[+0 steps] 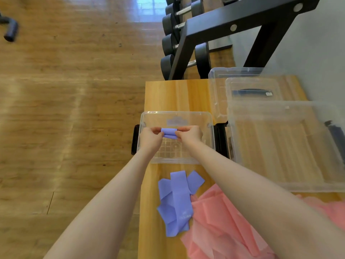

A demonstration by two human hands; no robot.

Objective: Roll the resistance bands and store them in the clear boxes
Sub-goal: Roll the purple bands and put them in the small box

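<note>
Both hands, left (150, 137) and right (188, 135), pinched one rolled band (169, 133) over an empty box (210, 139). Loose purple bands (176, 200) and pink bands (220, 221) remained unrolled.

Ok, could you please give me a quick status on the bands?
Both hands, left hand and right hand, pinch rolled purple band over small clear box. Loose purple band waiting. Nothing blocking.

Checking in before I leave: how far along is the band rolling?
Done: one purple roll is formed. In hand: left hand and right hand hold it over the small clear box. Left: loose purple bands and pink bands on the bench.
</note>
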